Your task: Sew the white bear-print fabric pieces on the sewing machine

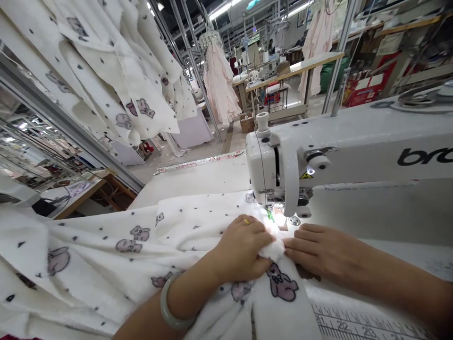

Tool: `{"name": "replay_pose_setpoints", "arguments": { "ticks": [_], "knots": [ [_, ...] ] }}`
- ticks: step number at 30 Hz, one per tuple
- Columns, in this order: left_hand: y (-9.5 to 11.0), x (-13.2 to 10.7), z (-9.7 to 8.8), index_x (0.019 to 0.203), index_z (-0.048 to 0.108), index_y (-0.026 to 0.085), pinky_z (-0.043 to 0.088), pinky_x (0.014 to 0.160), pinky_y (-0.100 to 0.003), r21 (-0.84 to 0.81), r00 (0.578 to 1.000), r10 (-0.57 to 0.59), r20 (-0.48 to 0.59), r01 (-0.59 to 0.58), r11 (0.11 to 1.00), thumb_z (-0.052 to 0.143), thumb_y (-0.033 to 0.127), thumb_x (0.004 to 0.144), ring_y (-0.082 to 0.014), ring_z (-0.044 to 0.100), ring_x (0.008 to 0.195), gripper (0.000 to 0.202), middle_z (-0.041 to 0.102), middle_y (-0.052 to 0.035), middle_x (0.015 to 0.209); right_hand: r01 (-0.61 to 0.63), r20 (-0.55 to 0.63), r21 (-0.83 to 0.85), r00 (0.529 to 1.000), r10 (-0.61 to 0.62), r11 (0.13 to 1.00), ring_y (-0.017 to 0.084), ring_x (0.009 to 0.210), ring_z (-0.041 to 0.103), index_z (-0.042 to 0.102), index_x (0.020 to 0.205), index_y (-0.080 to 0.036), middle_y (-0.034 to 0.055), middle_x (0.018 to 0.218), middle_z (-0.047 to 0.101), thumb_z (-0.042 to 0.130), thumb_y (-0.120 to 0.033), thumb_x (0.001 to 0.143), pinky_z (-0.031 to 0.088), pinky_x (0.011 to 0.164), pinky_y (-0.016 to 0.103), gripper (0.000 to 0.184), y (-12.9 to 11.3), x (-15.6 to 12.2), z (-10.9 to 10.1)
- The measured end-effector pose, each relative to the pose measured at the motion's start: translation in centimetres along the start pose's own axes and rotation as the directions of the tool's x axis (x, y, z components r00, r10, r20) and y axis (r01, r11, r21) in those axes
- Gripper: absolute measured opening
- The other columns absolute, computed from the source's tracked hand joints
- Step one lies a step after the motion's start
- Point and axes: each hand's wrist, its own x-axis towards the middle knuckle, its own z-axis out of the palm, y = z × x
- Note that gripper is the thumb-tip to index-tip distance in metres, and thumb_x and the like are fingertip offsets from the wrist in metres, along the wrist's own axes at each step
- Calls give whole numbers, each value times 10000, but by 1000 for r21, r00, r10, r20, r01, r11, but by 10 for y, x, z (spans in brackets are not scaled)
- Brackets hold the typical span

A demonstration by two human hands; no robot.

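A white fleece garment (106,255) printed with pink bears and small dark dots lies across the sewing table, bunched at the needle of a white sewing machine (339,146). My left hand (242,248), with a pale bangle on the wrist, is curled over the fabric and pinches a fold just in front of the presser foot (274,215). My right hand (318,250) lies beside it, fingers together and pressed on the same fold from the right.
More bear-print garments (116,71) hang overhead at left, pink ones (219,85) further back. A printed ruler (357,326) runs along the table's near edge. Other sewing stations and a wooden table (297,68) stand behind the machine.
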Motion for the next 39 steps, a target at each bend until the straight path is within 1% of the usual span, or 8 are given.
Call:
{"name": "replay_pose_setpoints", "arguments": {
  "ticks": [3,6,11,16,22,25,32,39],
  "knots": [
    [-2,-2,2,965,678,168,421,1043,-404,144,990,135,43,-139,980,564,147,798,-259,613,1006,204,700,-94,973,-11,34,12,999,11,1000,192,755,610,651,1083,-141,51,960,705,368,-37,1045,453,695,384,304,-2,-1,2],
    [-1,-2,4,914,663,162,453,982,-367,177,989,128,70,-138,974,557,100,771,-234,592,923,188,671,-83,913,-24,35,20,999,23,1000,186,740,595,639,1089,-132,42,985,704,398,-48,1048,429,683,388,258,-5,-3,2],
    [1,-1,2,895,658,170,486,900,-355,-31,999,-45,-9,45,999,571,115,787,-223,592,850,149,677,-66,860,-66,75,55,995,62,996,180,723,578,627,1023,-167,18,959,688,413,-59,1048,394,660,383,241,-9,-3,-1],
    [3,2,-9,902,683,202,483,864,-318,-381,939,-342,24,325,865,545,94,794,-211,641,922,206,732,-27,946,-169,60,133,985,162,977,173,673,578,656,954,-178,23,878,682,444,-126,1064,398,627,371,244,-12,2,-7],
    [5,4,-12,899,697,194,455,829,-313,-441,895,-445,26,410,799,551,188,867,-204,636,871,150,711,-7,881,-419,89,289,907,412,861,249,1036,699,675,910,-217,72,1246,715,453,-260,1065,526,854,404,274,-14,2,-8],
    [5,5,-10,885,696,186,446,790,-308,-495,880,-473,40,428,756,547,226,876,-205,629,857,155,704,-11,866,-491,162,365,870,465,791,265,1086,689,646,923,-239,64,1257,710,489,-331,1045,547,880,415,219,-11,0,-6],
    [7,5,-12,845,688,189,456,837,-326,-532,887,-460,36,407,743,540,233,893,-215,630,891,162,716,-24,908,-532,256,456,846,468,714,246,1038,683,594,881,-244,51,1170,716,472,-395,1062,537,848,372,266,-6,2,-11],
    [5,4,-12,680,629,188,467,812,-325,-386,966,-252,47,251,888,591,225,887,-194,569,804,214,625,-31,758,-308,58,332,950,306,892,179,751,652,666,954,-236,23,902,727,468,-283,1079,435,679,310,239,-6,4,-12]
  ]
}}
